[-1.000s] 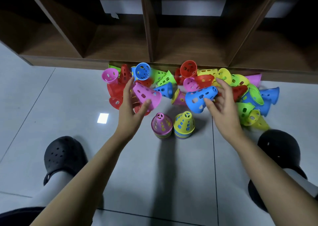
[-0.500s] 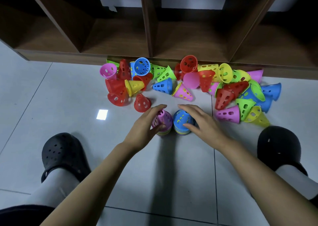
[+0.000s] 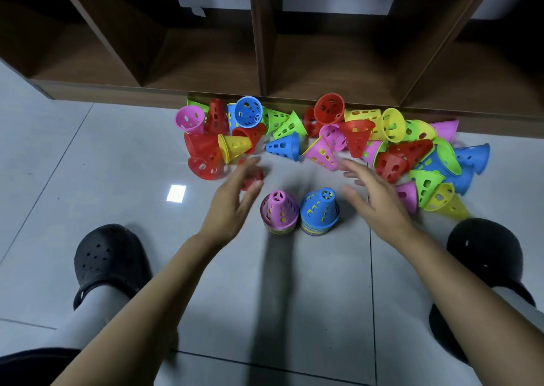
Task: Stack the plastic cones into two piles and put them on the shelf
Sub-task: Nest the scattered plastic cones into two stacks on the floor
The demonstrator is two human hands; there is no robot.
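Now that both hands have let go of the cones they carried a second ago, I read one stacking cycle as closed: the pink one went onto the left pile, the blue one onto the right, and half a second back both palms were pressing down on those tops.

Shelf (image 3: pixel 323 62): beyond both hands, dark wood, open compartments, nothing on the boards that I can see. No pile is on it yet.

Loose heap (image 3: pixel 391 147): ahead of the fingertips, hard against the shelf foot, stretching from beyond the left hand to well past the right. Cones lie every way, most on their sides, long axes roughly flat to the floor; several mouths face me. Plenty left, so I judge the task far from done.

Left hand (image 3: pixel 232 203): lifted, fingers spread and blurred, holding nothing; a small red cone (image 3: pixel 251 178) lies just under the fingertips.

Right hand (image 3: pixel 374 197): also raised and spread, empty, fingertips near a pink cone (image 3: pixel 322 153) lying on its side, tip toward the hand.

Left pile (image 3: pixel 279 213): between the hands, pink on top, upright, narrow end up, long axis vertical.

Right pile (image 3: pixel 320 212): just beside it, blue on top, same stance, rims of other colours showing at the base. Whether the two touch I cannot tell.

Next, I expect, each hand picks another loose cone.
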